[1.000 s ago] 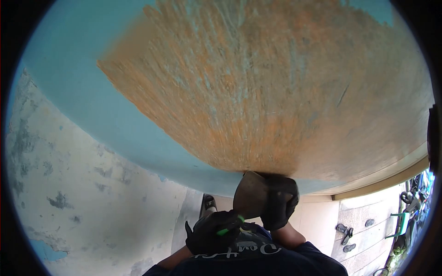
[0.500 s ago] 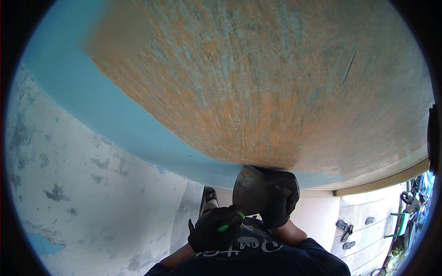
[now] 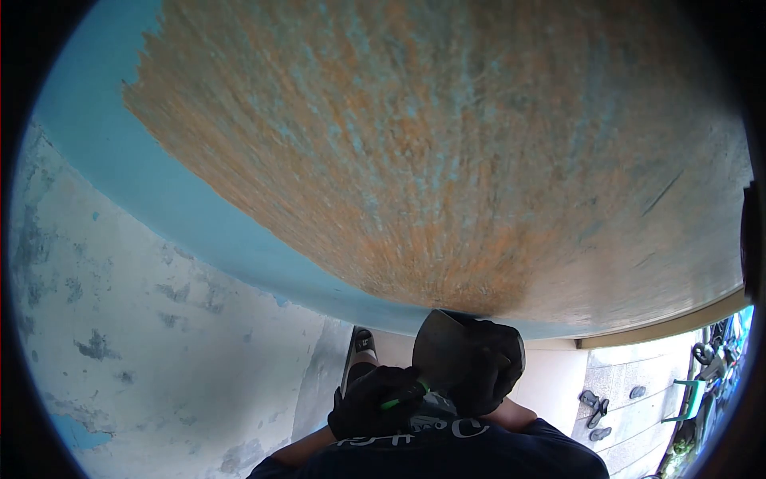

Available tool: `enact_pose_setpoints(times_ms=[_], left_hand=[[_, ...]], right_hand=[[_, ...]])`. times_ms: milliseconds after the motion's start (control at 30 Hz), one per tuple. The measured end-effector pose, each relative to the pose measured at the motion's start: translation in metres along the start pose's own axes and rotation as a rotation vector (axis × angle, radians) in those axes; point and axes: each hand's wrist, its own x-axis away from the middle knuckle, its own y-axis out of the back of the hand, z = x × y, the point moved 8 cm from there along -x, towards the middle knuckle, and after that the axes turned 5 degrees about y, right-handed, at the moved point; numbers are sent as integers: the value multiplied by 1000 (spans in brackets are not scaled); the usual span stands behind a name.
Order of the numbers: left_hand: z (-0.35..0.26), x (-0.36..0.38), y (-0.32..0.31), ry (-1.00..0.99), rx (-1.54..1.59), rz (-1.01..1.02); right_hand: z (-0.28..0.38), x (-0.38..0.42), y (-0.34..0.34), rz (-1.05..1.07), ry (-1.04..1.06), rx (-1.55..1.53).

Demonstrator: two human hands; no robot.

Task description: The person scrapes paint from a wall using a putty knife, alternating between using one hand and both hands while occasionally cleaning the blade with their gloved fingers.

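Observation:
My left hand [image 3: 375, 401], in a black glove, is closed around the green handle [image 3: 399, 399] of a scraper. The wide grey blade [image 3: 439, 345] slants up from it, its top corner close to the lower edge of the patchy orange-brown and blue surface [image 3: 431, 199]. On the right of the blade, my right hand [image 3: 488, 363], also in a black glove, has its fingers curled at a dark, flat piece with a curved edge. What exactly it grips is too dark to make out. Whether this piece touches the surface is unclear.
Smooth blue paint [image 3: 215, 215] borders the rough area on the left. Below it is a white wall [image 3: 183, 343] with grey patches. A foot in a dark sandal [image 3: 364, 342] shows below. Sandals [image 3: 594, 407] and a green stool [image 3: 692, 401] stand on tiles at right.
Both hands and the blade have shifted slightly right, with the blade and right hand also lower. The view of the surface has moved, and the blurred patch at its upper left no longer shows.

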Motion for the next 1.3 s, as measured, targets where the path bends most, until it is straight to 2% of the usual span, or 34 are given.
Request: enact_pose_setpoints(times_ms=[33,67,100,133,200,233,300,333,400,433,467,667,867,967,1067,1133,1233,1300], left_hand=[[10,3,-2,52,31,-8],[19,7,-4,108,63,-14],[26,11,-8,113,65,-5],[32,15,-7,100,160,-51],[20,18,-5,96,258,-98],[-6,5,4,69,164,-122],[-35,-4,14,7,-68,-173],[-39,0,17,-5,-79,-170],[-38,5,9,25,-18,-15],[-26,13,4,147,87,-11],[-21,16,2,139,91,-14],[-16,14,-1,84,33,21],[-11,15,-4,112,130,19],[0,17,-2,193,195,-25],[-3,17,0,131,123,-37],[-1,15,0,221,136,23],[-5,14,2,111,40,4],[-4,13,2,120,46,-2]], right_hand=[[0,-1,2,-5,-1,2],[26,-18,1,-40,98,-17],[49,-33,1,-74,195,-35],[59,-46,-1,-79,190,-32],[70,-61,2,-210,132,-123],[58,-55,-1,-355,-39,-358],[69,-60,6,-314,-3,-301],[77,-63,8,-275,37,-239],[84,-53,6,-259,71,-264],[83,-48,3,-278,28,-313],[79,-43,1,-297,-23,-360],[67,-43,3,-299,-23,-231],[76,-50,5,-255,31,-120],[77,-50,0,-264,6,-125],[83,-50,-2,-296,-15,-113],[86,-52,-1,-301,0,-83],[86,-51,-2,-288,-18,-82],[86,-51,-2,-302,-41,-96]])
